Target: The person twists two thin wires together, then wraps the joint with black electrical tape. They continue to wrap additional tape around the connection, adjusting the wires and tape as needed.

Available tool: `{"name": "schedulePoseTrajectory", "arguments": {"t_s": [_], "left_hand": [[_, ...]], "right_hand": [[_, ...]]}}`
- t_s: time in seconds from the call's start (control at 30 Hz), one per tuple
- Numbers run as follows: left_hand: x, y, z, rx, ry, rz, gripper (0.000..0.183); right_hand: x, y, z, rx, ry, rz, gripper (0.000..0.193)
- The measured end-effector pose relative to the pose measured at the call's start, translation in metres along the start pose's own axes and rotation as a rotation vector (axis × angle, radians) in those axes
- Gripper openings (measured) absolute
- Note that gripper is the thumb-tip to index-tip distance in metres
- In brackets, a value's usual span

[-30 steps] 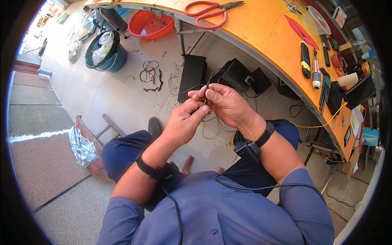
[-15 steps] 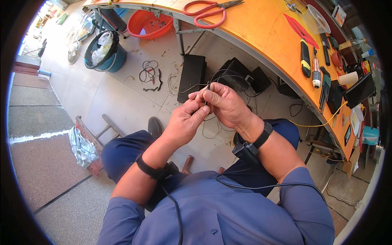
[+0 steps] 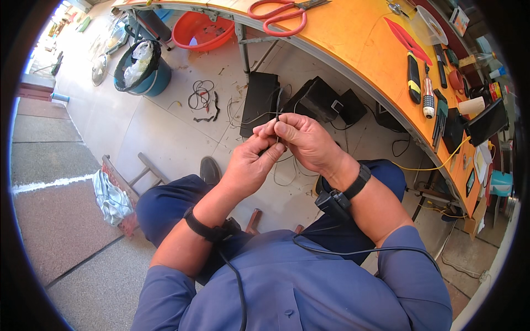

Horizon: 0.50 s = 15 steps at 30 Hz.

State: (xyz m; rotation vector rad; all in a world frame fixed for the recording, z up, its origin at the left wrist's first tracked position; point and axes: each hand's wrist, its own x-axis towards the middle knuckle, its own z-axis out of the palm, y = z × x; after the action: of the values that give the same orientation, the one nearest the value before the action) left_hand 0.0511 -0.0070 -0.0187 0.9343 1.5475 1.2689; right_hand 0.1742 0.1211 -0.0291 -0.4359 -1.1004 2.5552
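Close together in front of my knees, my left hand (image 3: 249, 165) and my right hand (image 3: 310, 142) pinch a thin dark cable (image 3: 278, 102). Thumb and fingers are closed on it in both hands. A short stretch of it rises above my right fingertips, and pale thin wires (image 3: 256, 118) cross near it. What lies between the fingertips is mostly hidden. Below my hands, loose loops of thin wire (image 3: 284, 177) hang or lie near the floor. A black strap circles each wrist.
Black boxes (image 3: 259, 102) stand on the floor under an orange table (image 3: 353, 47). On it lie red-handled scissors (image 3: 284, 21), a utility knife (image 3: 413, 83) and a screwdriver (image 3: 428, 99). A lined bucket (image 3: 154, 83), red basin (image 3: 190, 39) and wire coil (image 3: 200, 99) are at the left.
The cable's upper part has swung from leaning right to standing nearly upright above my fingers. Both hands stay almost in place, still pinching.
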Motion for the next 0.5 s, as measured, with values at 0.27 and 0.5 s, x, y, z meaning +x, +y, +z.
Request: {"name": "schedulePoseTrajectory", "arguments": {"t_s": [0.27, 0.5], "left_hand": [[-0.008, -0.020, 0.004, 0.521, -0.172, 0.169, 0.018], [-0.028, -0.035, 0.012, 0.948, -0.656, 0.054, 0.024]], "right_hand": [[0.004, -0.023, -0.009, -0.090, 0.163, -0.007, 0.035], [0.002, -0.038, -0.013, -0.100, 0.298, -0.017, 0.034]]}}
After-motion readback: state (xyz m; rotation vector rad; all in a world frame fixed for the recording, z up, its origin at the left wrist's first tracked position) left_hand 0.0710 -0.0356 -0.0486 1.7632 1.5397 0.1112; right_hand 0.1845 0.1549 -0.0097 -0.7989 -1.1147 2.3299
